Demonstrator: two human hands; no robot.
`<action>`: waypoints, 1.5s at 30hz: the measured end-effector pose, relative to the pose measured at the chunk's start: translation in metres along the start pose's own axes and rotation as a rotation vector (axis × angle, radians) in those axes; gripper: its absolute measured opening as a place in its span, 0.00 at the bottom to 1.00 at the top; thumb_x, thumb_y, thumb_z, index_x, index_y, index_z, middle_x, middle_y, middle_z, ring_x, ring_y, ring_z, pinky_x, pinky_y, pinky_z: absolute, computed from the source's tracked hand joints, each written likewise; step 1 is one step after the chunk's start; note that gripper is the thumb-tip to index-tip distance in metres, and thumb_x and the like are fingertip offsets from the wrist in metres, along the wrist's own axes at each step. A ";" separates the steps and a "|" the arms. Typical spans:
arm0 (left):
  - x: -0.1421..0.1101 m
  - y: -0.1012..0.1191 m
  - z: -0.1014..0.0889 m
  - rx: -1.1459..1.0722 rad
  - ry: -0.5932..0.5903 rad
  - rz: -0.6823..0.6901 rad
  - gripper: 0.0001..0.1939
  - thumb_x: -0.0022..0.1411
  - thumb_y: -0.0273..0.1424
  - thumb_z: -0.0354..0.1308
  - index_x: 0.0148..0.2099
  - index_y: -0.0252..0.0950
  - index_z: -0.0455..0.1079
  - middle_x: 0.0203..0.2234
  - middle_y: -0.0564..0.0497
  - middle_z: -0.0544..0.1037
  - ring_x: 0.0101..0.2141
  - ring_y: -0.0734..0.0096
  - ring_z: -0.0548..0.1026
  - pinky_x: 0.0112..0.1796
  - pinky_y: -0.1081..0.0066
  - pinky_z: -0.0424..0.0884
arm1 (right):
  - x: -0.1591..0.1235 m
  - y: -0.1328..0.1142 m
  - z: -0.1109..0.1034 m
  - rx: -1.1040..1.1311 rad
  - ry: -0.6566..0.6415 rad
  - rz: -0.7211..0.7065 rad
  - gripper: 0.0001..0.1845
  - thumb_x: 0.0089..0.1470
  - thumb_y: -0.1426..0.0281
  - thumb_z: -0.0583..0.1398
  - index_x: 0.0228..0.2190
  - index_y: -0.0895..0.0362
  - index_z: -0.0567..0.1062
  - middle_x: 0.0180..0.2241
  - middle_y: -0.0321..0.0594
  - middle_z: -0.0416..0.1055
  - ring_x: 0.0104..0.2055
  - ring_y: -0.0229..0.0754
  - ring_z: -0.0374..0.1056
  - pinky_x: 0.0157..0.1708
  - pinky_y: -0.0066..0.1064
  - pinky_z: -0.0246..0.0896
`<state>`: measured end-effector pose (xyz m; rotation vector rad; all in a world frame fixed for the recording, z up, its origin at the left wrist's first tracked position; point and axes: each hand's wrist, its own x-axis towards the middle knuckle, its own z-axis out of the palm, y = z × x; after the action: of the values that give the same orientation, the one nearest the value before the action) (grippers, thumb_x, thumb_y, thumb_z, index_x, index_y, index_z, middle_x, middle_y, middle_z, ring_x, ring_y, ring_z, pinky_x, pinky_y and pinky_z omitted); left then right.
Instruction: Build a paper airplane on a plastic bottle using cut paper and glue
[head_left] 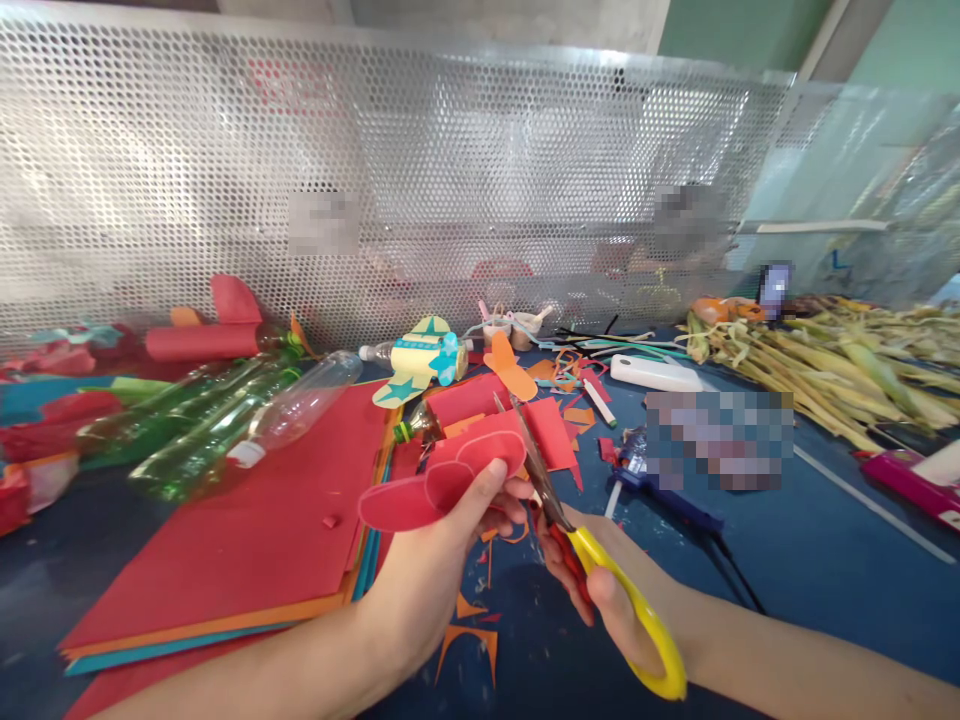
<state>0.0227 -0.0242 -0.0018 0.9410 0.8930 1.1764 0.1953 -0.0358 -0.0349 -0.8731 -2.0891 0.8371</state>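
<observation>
My left hand [450, 540] is closed on a red paper cutout [442, 480] with rounded lobes and pale outlines, pinched between thumb and fingers. A pair of scissors [622, 590] with yellow handles sits in my right hand [592, 570], whose thumb passes through one loop. The scissor blades point up and away, slightly parted, right beside the cutout's right edge. Whether they touch the paper is hard to tell. Behind the cutout lie more red paper [551, 430] and an orange paper cutout [511, 368]. Orange scraps [469, 645] lie on the table below my hands.
Stacked coloured paper [247, 530] lies at left, with plastic bottles [217, 430] on and beside it. A decorated yellow bottle [420, 360] lies farther back. At right are a blue glue gun [667, 500] with its cord and dried husks [795, 370]. A perforated metal screen [450, 150] rises behind.
</observation>
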 end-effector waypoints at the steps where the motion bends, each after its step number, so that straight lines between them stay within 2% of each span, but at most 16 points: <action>1: 0.000 0.000 0.000 0.001 0.002 0.002 0.12 0.57 0.38 0.62 0.30 0.34 0.77 0.27 0.50 0.78 0.29 0.74 0.73 0.34 0.76 0.71 | -0.001 0.002 0.002 0.021 0.009 0.012 0.32 0.56 0.41 0.38 0.31 0.55 0.62 0.23 0.35 0.60 0.22 0.38 0.56 0.23 0.30 0.56; 4: 0.001 0.000 0.000 -0.002 0.004 0.011 0.12 0.56 0.38 0.62 0.30 0.34 0.76 0.27 0.50 0.78 0.28 0.74 0.73 0.34 0.75 0.71 | -0.003 0.010 0.009 0.125 0.037 0.040 0.33 0.54 0.39 0.41 0.31 0.56 0.63 0.22 0.33 0.57 0.21 0.36 0.52 0.21 0.29 0.53; 8: 0.001 -0.001 0.000 0.007 0.016 0.002 0.12 0.56 0.38 0.62 0.29 0.34 0.76 0.27 0.50 0.78 0.28 0.73 0.72 0.34 0.75 0.70 | -0.004 0.018 0.019 0.226 0.079 0.061 0.39 0.50 0.36 0.38 0.33 0.57 0.65 0.21 0.31 0.53 0.20 0.35 0.47 0.19 0.28 0.48; 14: 0.000 0.000 0.000 0.032 0.023 0.020 0.12 0.56 0.38 0.62 0.29 0.34 0.76 0.27 0.50 0.78 0.29 0.73 0.72 0.35 0.74 0.70 | -0.006 0.019 0.020 0.283 0.027 0.122 0.43 0.48 0.34 0.37 0.37 0.58 0.67 0.20 0.31 0.51 0.20 0.35 0.47 0.16 0.26 0.47; 21: 0.002 0.003 0.001 0.029 0.026 0.010 0.11 0.55 0.38 0.62 0.28 0.35 0.76 0.26 0.51 0.78 0.29 0.72 0.72 0.36 0.73 0.70 | -0.002 0.003 0.008 0.287 0.060 0.124 0.38 0.50 0.36 0.43 0.35 0.57 0.66 0.21 0.32 0.53 0.21 0.34 0.47 0.18 0.25 0.49; 24: 0.002 0.003 -0.001 0.025 0.033 0.004 0.11 0.55 0.39 0.63 0.28 0.35 0.76 0.26 0.51 0.78 0.30 0.72 0.72 0.36 0.74 0.70 | -0.002 0.000 0.003 0.251 0.010 0.134 0.38 0.51 0.37 0.42 0.37 0.57 0.66 0.24 0.34 0.56 0.23 0.35 0.50 0.19 0.25 0.51; 28: 0.003 0.002 -0.002 0.024 0.035 -0.019 0.13 0.54 0.40 0.63 0.27 0.35 0.76 0.25 0.51 0.77 0.30 0.72 0.72 0.36 0.75 0.70 | 0.000 -0.001 -0.003 0.204 -0.034 0.123 0.36 0.52 0.37 0.40 0.32 0.57 0.64 0.23 0.33 0.55 0.22 0.34 0.48 0.17 0.25 0.48; 32: 0.007 0.003 -0.001 0.013 0.063 0.043 0.12 0.52 0.38 0.65 0.25 0.35 0.75 0.22 0.52 0.76 0.28 0.73 0.72 0.34 0.75 0.71 | 0.001 -0.005 -0.006 0.232 -0.101 0.133 0.34 0.51 0.37 0.40 0.31 0.56 0.60 0.21 0.29 0.52 0.20 0.31 0.44 0.14 0.23 0.43; 36: 0.009 0.004 -0.001 0.017 0.082 0.080 0.11 0.51 0.36 0.66 0.24 0.34 0.75 0.21 0.52 0.76 0.27 0.72 0.72 0.33 0.74 0.71 | 0.001 -0.006 -0.008 0.246 -0.113 0.169 0.34 0.50 0.36 0.40 0.29 0.55 0.58 0.20 0.28 0.50 0.18 0.30 0.41 0.14 0.24 0.40; 40: 0.011 0.003 -0.004 0.026 0.082 0.117 0.10 0.51 0.35 0.66 0.24 0.34 0.74 0.21 0.52 0.76 0.27 0.72 0.72 0.32 0.74 0.70 | 0.001 -0.004 -0.007 0.222 -0.106 0.179 0.34 0.50 0.36 0.41 0.26 0.55 0.56 0.20 0.28 0.48 0.19 0.31 0.40 0.14 0.25 0.38; 45: 0.018 0.000 -0.012 0.115 0.085 0.183 0.10 0.53 0.37 0.64 0.27 0.35 0.75 0.22 0.52 0.77 0.28 0.71 0.73 0.34 0.73 0.70 | -0.003 0.007 -0.005 0.190 -0.037 0.196 0.34 0.50 0.36 0.42 0.26 0.55 0.57 0.22 0.30 0.50 0.22 0.33 0.41 0.18 0.26 0.41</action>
<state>0.0139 -0.0049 -0.0072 1.0909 0.9667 1.3402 0.2028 -0.0329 -0.0387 -0.9751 -1.9389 1.1430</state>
